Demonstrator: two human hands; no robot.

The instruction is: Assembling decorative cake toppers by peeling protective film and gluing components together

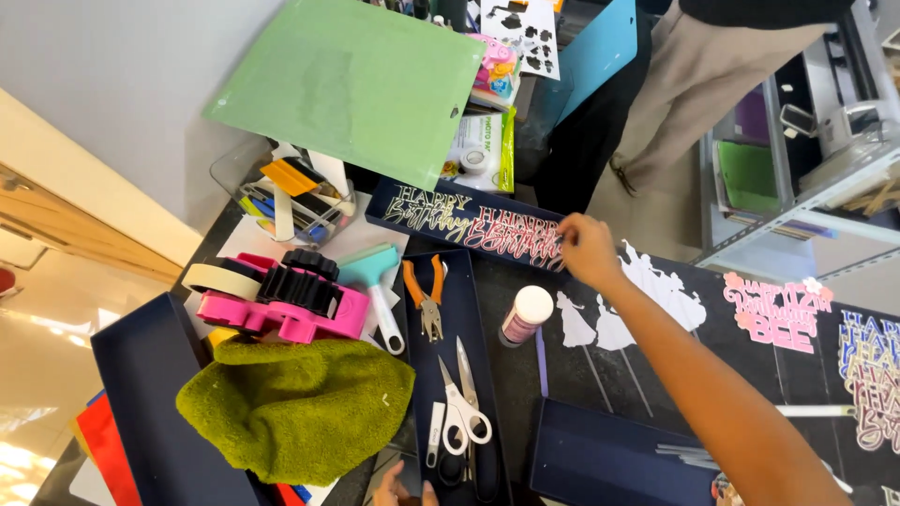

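Right hand (589,249) was extended across the dark table (656,365), fingers curled down onto the right end of a pink-and-white paper cake topper (514,234). The topper lay in a long navy tray (394,217) beside a second, gold-lettered topper (427,208). The grip looked like a pinch on the topper's edge, though the fingertips were hidden behind the knuckles, so I could not tell if it was actually held.

Left hand (405,489) showed only at the bottom edge of the view; just the fingertips were visible, near the lower end of a narrow navy tray (487,394). How far open it was could not be told.

That narrow tray held orange-handled pliers (427,295) and white-handled scissors (461,403). A small white-capped bottle (525,315) stood just to the right of it, near white figure cut-outs (647,290).

To the left: green towel (295,403), pink tape dispenser (291,300), teal scraper (375,281). A green cutting mat (352,84) leaned at the back.
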